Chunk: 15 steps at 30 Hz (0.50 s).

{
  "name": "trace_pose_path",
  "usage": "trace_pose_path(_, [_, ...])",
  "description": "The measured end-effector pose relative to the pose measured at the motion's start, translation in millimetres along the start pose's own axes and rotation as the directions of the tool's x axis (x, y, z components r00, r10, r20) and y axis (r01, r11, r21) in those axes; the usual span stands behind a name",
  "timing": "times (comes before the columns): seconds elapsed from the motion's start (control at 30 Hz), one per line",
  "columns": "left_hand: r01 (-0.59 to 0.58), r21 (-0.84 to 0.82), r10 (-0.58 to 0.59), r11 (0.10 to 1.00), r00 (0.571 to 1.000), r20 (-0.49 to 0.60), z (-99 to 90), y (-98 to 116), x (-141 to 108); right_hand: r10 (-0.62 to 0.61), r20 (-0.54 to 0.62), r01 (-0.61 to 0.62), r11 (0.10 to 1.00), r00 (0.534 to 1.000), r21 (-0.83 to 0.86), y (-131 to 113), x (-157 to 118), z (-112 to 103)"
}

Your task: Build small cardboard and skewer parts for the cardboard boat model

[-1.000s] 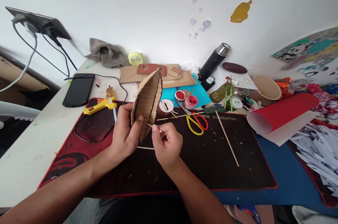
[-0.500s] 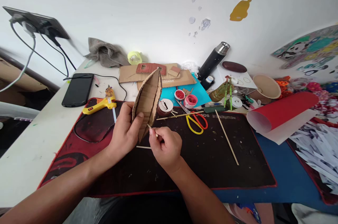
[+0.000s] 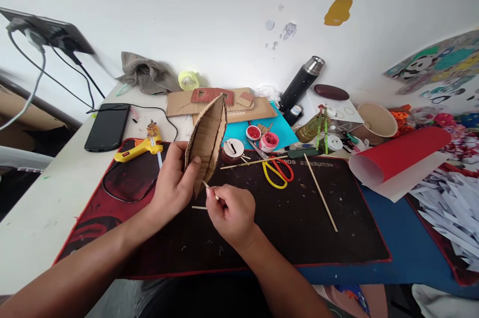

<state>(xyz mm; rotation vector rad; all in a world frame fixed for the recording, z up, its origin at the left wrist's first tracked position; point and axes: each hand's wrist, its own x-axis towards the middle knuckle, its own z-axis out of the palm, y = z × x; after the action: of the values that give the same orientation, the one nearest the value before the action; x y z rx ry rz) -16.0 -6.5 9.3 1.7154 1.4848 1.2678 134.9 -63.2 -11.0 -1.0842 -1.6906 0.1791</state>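
Note:
A boat-shaped cardboard piece (image 3: pixel 208 141), pointed at its top and hollow with corrugated sides, is held tilted upright above the mat. My left hand (image 3: pixel 174 180) grips its left wall, with the thumb on the inner face. A short thin wooden stick (image 3: pixel 210 190) is pinched between the thumb and fingers of my right hand (image 3: pixel 232 212). The stick's tip is at the lower end of the cardboard piece; whether it touches I cannot tell. Behind my right hand another wooden stick (image 3: pixel 199 207) lies on the black and red desk mat (image 3: pixel 292 228), partly hidden.
A yellow hot glue gun (image 3: pixel 140 149) and a black phone (image 3: pixel 107 127) lie at left. Scissors (image 3: pixel 276 172), paint pots (image 3: pixel 269 142) and long wooden sticks (image 3: pixel 321 192) lie ahead and right. A black thermos (image 3: pixel 300 86) leans near the wall; a red paper roll (image 3: pixel 404 156) is at right.
My right hand and the short stick have shifted slightly left and down along the lower end of the cardboard piece. My left hand keeps its grip. The whole view has shifted a little.

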Motion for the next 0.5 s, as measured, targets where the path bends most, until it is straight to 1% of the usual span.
trace_pose_path(0.1, [0.038, -0.041, -0.037, 0.998, 0.999, 0.006, 0.1, -0.6, -0.4, 0.007, -0.008, -0.007, 1.000, 1.000, -0.008, -0.1, 0.8, -0.9])
trace_pose_path(0.23, [0.063, -0.086, -0.064, 0.994, 0.998, -0.004, 0.7, -3.4, -1.5, 0.066, -0.048, -0.067, 0.998, 0.997, -0.019, 0.2, 3.9, -2.3])
trace_pose_path(0.4, [0.045, -0.096, -0.048, 0.994, 0.998, -0.029, 1.3, -8.3, -5.1, 0.188, -0.093, -0.184, 0.982, 0.978, 0.053, 0.9, 6.1, -2.6])
trace_pose_path(0.5, [0.016, -0.056, -0.018, 0.998, 0.999, -0.040, 1.4, -9.6, -7.5, 0.206, -0.105, -0.200, 0.978, 0.973, 0.064, 2.1, 5.8, -2.7])
